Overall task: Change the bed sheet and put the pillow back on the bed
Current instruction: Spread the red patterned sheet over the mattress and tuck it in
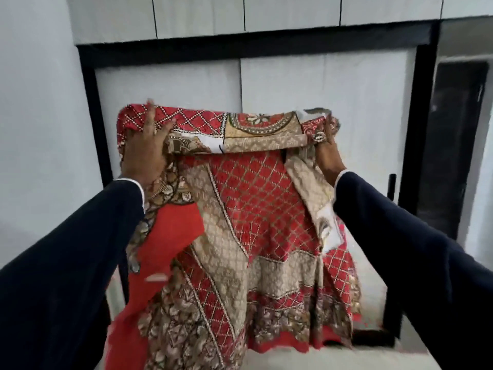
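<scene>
Head view. Bed sheet point(240, 222): red and beige patterned cloth, held up in the air in front of a wardrobe point(293, 84) with pale doors and a black frame. Its folded top edge spans between the two hands; the rest hangs down below them in loose folds. Left hand point(145, 148): grips the top left corner, fingers spread over the fold. Right hand point(326, 148): pinches the top right corner. Hands well apart, dark sleeves point(80, 263) on both arms.
</scene>
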{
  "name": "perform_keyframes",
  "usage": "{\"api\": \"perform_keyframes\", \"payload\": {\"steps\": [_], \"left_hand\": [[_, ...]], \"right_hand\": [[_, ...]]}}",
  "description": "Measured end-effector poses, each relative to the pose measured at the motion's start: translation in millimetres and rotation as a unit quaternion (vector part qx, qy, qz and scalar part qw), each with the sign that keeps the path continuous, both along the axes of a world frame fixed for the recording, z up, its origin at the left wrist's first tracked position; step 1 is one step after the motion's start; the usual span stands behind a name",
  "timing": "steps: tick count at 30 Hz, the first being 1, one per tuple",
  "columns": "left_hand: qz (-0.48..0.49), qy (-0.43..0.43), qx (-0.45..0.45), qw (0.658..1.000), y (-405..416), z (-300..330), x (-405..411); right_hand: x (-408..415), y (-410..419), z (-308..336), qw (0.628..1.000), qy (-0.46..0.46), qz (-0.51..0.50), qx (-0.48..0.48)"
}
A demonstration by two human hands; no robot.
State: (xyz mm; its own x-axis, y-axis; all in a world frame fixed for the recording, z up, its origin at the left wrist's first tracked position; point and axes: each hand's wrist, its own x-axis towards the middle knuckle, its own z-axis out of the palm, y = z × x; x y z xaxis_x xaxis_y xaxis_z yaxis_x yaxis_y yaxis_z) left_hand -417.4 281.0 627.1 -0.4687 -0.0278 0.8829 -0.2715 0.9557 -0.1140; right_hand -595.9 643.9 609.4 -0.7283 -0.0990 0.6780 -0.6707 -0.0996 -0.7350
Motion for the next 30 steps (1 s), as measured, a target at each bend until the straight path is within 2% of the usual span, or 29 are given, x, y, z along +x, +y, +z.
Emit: {"api": "perform_keyframes", "payload": {"steps": [3, 5, 6, 8, 9, 12, 14, 17, 19, 22, 25, 28, 30], "left_hand": [[-0.033, -0.010, 0.043, 0.998, -1, -17, 7], [-0.027, -0.011, 0.043, 0.999, 2, -28, 13], [-0.014, -0.011, 0.039, 0.999, 1, -34, 16], [0.012, -0.018, 0.028, 0.999, -4, -45, 24], [0.024, -0.023, 0.015, 0.999, -7, -53, 30], [0.051, -0.041, -0.021, 0.998, -9, -88, 47], [0.064, -0.062, -0.003, 0.996, -4, -125, 60], [0.103, -0.172, 0.006, 0.980, -2, -203, 82], [0.138, -0.283, 0.012, 0.949, -1, -260, 101], [0.177, -0.411, 0.059, 0.893, 1, -346, 141], [0.174, -0.510, 0.096, 0.837, 15, -433, 192], [0.151, -0.603, 0.178, 0.763, 31, -513, 247], [0.129, -0.668, 0.253, 0.688, 44, -553, 277]], "right_hand": [[-15, 0, 1, 0.990, -0.095, 0.085, -0.062], [-54, 5, -11, 0.982, -0.108, 0.133, -0.076], [-47, 8, -17, 0.988, -0.103, 0.107, -0.046], [-9, 13, -27, 0.999, -0.035, 0.007, 0.025], [12, 15, -33, 0.998, -0.007, -0.035, 0.049], [19, 21, -76, 0.981, -0.001, -0.096, 0.168], [11, 29, -119, 0.937, -0.025, -0.148, 0.316], [24, 42, -197, 0.821, -0.064, -0.166, 0.543], [37, 53, -248, 0.741, -0.046, -0.161, 0.650], [72, 72, -318, 0.686, -0.069, -0.092, 0.718], [123, 98, -383, 0.610, -0.080, 0.016, 0.788], [173, 123, -450, 0.560, -0.135, 0.081, 0.814], [201, 139, -494, 0.544, -0.154, 0.102, 0.818]]}}
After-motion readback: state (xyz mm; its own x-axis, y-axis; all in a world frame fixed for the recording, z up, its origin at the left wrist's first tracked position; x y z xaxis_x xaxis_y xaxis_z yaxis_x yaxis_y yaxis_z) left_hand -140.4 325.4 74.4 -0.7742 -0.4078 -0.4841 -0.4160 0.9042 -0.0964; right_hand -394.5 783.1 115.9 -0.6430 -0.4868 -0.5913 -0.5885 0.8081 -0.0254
